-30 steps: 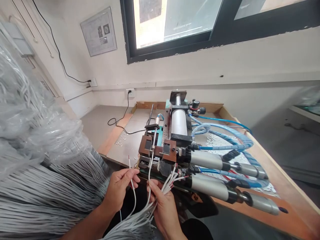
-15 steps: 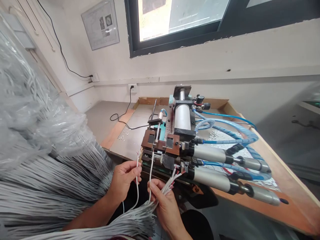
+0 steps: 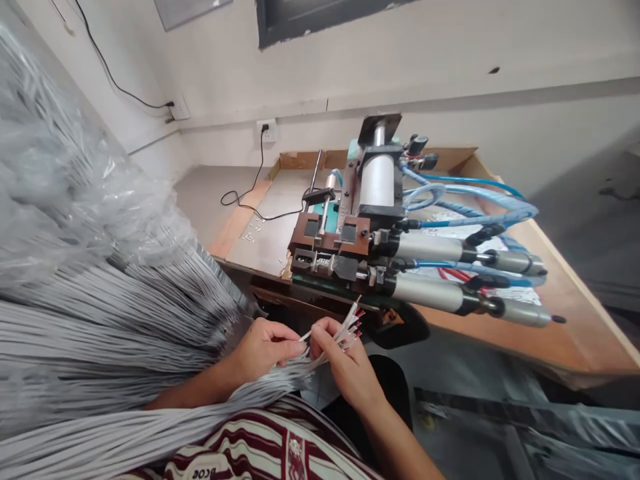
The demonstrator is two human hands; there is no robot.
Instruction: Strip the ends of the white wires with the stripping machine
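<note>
My right hand [image 3: 345, 363] is closed around a bundle of grey-white cables [image 3: 349, 327], whose stripped ends with red and white cores fan out past the fingers. Close beside it, my left hand [image 3: 275, 343] pinches a single cable [image 3: 305, 336] between thumb and fingers, its tip reaching the right fingertips. More of the bundle [image 3: 270, 387] runs back under both hands and across my lap. Just beyond the hands stands a pneumatic wire stripping machine [image 3: 330, 243], its brown jaw blocks facing me with no cable between them.
Hanging cables [image 3: 125, 313] under clear plastic [image 3: 90, 173] fill the left side. The machine's silver cylinders [image 3: 430, 293] jut right, with blue air hoses [image 3: 480, 213] behind. Small white scraps [image 3: 253, 230] lie on the bench [image 3: 265, 250]. A black cord [image 3: 260, 167] runs to a wall socket.
Both hands have drawn back from the machine's jaws and come together. The cable that stood at the jaws is away from them. The view has tilted down.
</note>
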